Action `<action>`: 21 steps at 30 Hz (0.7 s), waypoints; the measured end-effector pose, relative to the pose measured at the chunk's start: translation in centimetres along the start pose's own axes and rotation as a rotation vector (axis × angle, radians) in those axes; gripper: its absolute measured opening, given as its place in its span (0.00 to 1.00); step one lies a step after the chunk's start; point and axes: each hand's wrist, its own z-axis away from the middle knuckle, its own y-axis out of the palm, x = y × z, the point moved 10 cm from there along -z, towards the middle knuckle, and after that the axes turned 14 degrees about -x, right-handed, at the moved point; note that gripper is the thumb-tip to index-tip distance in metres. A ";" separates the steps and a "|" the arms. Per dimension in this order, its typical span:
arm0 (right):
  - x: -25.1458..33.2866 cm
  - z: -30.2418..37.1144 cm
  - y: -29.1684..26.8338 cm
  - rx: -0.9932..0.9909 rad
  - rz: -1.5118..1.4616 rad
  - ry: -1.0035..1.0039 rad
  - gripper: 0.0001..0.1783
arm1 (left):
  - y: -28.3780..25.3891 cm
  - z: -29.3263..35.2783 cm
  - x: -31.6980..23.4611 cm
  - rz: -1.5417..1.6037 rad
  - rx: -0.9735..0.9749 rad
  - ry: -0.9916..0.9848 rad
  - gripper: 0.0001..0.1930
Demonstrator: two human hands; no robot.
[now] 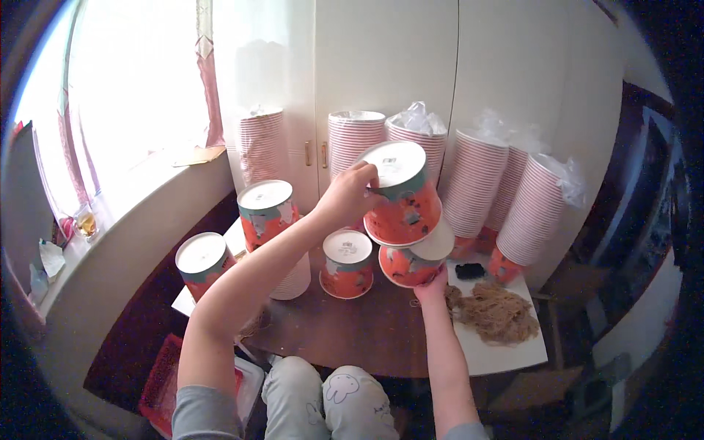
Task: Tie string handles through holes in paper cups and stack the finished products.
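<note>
My left hand (353,192) is closed on the upper side of an upside-down orange paper bucket (403,213) with a white base and green band. Below it, a second orange paper bucket (414,265), also base up, rests in my right hand (433,284), whose fingers are partly hidden beneath its rim. The upper bucket overlaps the lower one in view; whether they touch I cannot tell. Another upturned bucket (347,264) stands on the brown table just left of them. Farther left are an upturned bucket (268,213) on a stack and one more upturned bucket (203,262).
Tall stacks of nested paper buckets (477,180), several topped with clear plastic, stand along the back by a white cupboard (389,51). Tangled brown fibre (502,312) and a small black item (469,271) lie on the white board at right. A red basket (158,389) sits low at left.
</note>
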 end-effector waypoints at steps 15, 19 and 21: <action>-7.2 -5.2 -6.8 -0.054 0.234 -0.011 0.26 | -0.4 4.3 9.4 -0.203 0.010 -0.194 0.12; -2.7 -7.3 -10.8 -0.361 0.915 -0.465 0.19 | 1.0 4.4 8.8 -0.117 0.016 -0.233 0.12; -2.9 -5.0 -7.0 -0.293 1.075 -0.629 0.19 | 0.2 4.8 9.6 -0.150 0.006 -0.231 0.13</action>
